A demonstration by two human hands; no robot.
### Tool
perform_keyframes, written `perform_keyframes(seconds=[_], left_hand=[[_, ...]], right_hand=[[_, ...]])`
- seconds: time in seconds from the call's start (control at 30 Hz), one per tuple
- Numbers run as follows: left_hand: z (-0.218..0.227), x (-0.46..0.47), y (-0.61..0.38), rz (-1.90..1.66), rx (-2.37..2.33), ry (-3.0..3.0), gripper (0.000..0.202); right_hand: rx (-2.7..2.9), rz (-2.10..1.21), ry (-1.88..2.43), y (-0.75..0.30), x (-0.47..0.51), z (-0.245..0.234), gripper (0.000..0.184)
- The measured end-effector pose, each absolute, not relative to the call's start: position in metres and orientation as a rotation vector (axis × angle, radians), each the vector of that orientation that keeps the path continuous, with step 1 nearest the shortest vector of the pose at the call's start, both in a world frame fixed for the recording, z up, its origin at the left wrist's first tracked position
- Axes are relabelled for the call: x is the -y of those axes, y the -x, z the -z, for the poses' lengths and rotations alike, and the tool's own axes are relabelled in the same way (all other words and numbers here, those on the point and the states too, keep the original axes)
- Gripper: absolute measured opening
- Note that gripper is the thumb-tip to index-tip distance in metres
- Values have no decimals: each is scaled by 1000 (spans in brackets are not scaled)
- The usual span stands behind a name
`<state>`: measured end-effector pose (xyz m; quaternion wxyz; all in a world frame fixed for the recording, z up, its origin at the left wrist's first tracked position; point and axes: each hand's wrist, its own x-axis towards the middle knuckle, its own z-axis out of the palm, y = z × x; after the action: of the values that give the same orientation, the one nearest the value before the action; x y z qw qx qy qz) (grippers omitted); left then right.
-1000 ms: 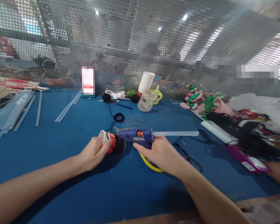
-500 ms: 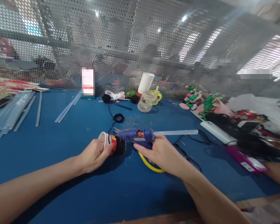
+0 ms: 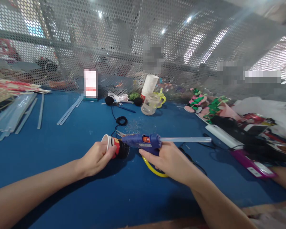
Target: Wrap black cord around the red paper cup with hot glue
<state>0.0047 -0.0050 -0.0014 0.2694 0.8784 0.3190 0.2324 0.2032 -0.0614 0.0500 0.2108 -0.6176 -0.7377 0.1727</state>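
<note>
My left hand (image 3: 96, 158) is wrapped round a small paper cup (image 3: 114, 148) lying on its side on the blue table (image 3: 62, 149); the cup has a white rim, a red band and a black wrapped end. My right hand (image 3: 168, 159) grips a blue hot glue gun (image 3: 143, 141) with a clear glue stick (image 3: 184, 139) poking out of its back to the right. The gun's nozzle points left and sits a little off the cup's black end. A yellow loop (image 3: 152, 168) lies under my right hand.
Clear glue sticks (image 3: 14, 114) lie at the far left. A coil of black cord (image 3: 121, 120), a stack of white cups (image 3: 149, 84) and a clear mug (image 3: 150, 104) stand behind. Pink and green craft pieces (image 3: 205, 105) and a white power strip (image 3: 220, 134) crowd the right.
The glue gun and my right hand have drawn slightly to the right, away from the cup. My left hand still holds the cup in place.
</note>
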Motion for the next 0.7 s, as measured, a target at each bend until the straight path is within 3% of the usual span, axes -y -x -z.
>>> perform_keyframes(seconds=[0.7], left_hand=[[-1,4,-8,-693,-1006,-2143,35]], right_hand=[[2088,-429,1748,-204,67,-52,21]])
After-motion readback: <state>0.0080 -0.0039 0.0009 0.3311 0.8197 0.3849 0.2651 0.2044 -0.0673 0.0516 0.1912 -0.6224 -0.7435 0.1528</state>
